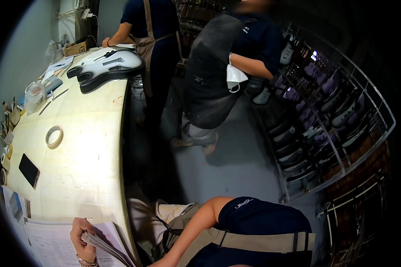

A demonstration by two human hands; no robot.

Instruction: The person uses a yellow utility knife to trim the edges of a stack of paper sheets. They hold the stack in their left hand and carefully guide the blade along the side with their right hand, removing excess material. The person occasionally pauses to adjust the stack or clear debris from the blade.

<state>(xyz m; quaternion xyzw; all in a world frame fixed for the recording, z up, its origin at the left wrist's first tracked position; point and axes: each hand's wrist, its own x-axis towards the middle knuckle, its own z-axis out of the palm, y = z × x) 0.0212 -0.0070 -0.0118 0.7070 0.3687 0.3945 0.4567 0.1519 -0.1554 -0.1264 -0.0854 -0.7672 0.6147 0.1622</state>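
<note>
Of the hands, only the left hand shows at the lower left, its fingers curled tight on the raised edge of a folded sheaf of thin, white printed paper; the right hand is out of view and its state cannot be told. The sheaf sits at the near end of the pale, long, smooth-topped bench, beside flat white printed sheets lying to its left. The sheaf is judged light and limp, stiffer where the layers double over, and liable to crease or tear if pulled by a single leaf; loose layers may slide over each other. The sound hold is across the full thickness of the fold, thumb against fingers, with the lower edge supported. The bench's right edge runs close beside the sheaf, and past it the drop to the grey floor is a hazard to any loose page. Up the bench, the bare pale top extends toward a black flat phone at the left and a tan ring-shaped roll of tape farther on; 1 black-and-silver guitar-shaped body occupies the far end. On the right, a bare forearm below a navy sleeve limits sideways movement; its owner cannot be confirmed. 2 co-workers stand well apart from the sheaf.
</note>
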